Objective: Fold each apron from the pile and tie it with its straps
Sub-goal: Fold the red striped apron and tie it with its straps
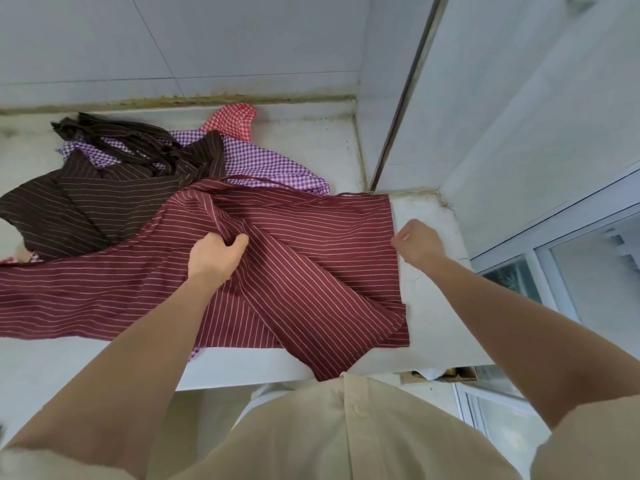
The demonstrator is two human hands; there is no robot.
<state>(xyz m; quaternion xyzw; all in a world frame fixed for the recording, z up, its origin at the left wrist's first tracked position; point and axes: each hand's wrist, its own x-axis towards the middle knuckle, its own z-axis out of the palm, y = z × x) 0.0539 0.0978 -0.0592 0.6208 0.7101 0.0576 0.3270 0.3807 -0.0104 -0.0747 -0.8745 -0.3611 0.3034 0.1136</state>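
A maroon apron with thin white stripes (311,258) lies spread across the white counter (433,299), one fold crossing it diagonally and a corner hanging over the front edge. My left hand (216,256) grips a bunched fold near the apron's middle. My right hand (419,242) pinches the apron's right edge, fingers curled. Behind it lies the pile: a dark brown striped apron (104,199) with tangled straps, a purple checked apron (263,161) and a red checked one (232,123).
A tiled wall (207,46) runs behind the counter. A column and window frame (519,133) close off the right side. A cardboard box (446,374) sits below the counter's right end.
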